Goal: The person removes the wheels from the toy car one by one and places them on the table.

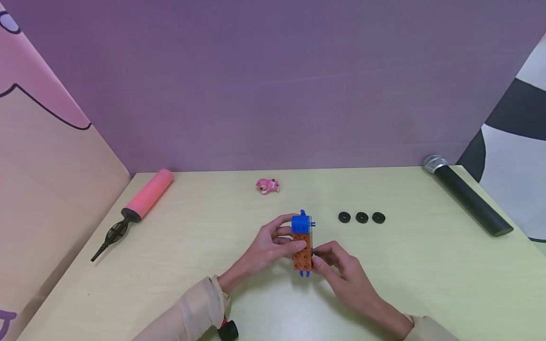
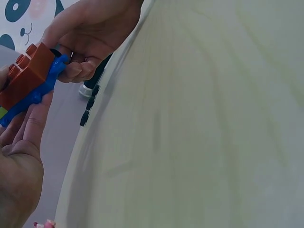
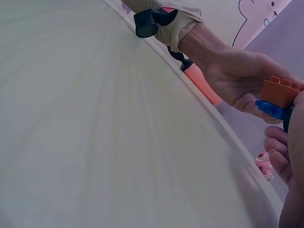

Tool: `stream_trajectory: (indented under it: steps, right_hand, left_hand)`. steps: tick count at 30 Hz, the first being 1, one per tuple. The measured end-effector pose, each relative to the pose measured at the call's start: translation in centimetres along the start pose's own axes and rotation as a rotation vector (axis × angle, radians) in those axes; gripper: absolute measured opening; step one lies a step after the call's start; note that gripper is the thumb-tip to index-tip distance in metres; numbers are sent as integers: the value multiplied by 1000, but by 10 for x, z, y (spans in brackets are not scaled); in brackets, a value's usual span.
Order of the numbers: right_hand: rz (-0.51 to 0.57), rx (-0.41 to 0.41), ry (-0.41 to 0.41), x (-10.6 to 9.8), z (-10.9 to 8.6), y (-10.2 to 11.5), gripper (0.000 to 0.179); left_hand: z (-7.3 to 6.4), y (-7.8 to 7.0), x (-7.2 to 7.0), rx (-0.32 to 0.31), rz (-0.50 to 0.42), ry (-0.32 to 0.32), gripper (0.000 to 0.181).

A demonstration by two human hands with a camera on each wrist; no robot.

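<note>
A toy block car (image 1: pixel 302 251) with an orange-brown studded brick, a blue block (image 1: pixel 301 224) at its far end and a blue base (image 2: pixel 38 94) is up in front of me. My left hand (image 1: pixel 265 248) grips it from the left, thumb across the studs and fingers beneath. From the right, my right hand (image 1: pixel 345 274) pinches a small black wheel (image 1: pixel 315 253) against the car's side, its fingertips covering most of it. The blue base shows two small prongs at the near end.
Three black wheels (image 1: pixel 361 217) lie in a row on the table (image 1: pixel 192 227), right of the car. Farther back is a pink bear figure (image 1: pixel 268 185). A pink hand pump (image 1: pixel 149 194) lies at left, a microphone (image 1: pixel 469 196) at right. A black-and-red object (image 1: pixel 228 330) shows by the left sleeve.
</note>
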State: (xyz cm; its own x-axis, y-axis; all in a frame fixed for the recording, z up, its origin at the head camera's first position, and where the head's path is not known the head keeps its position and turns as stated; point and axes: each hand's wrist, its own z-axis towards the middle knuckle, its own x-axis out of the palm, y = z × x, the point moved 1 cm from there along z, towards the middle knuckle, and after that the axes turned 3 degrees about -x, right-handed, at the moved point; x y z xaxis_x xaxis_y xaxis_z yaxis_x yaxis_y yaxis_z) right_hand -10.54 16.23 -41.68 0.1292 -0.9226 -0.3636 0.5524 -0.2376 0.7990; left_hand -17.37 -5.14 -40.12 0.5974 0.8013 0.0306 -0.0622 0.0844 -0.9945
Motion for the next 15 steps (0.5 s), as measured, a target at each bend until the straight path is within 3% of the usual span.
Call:
stream_trajectory:
  steps: [7,15]
  right_hand:
    - [-47,-95,4,1,0,-3,20]
    - [-87,-132,23,-1,-1,-4,23]
  left_hand:
    - [0,0,0,-10,-4,19,70]
    - [0,-1,0,-19,11,42,69]
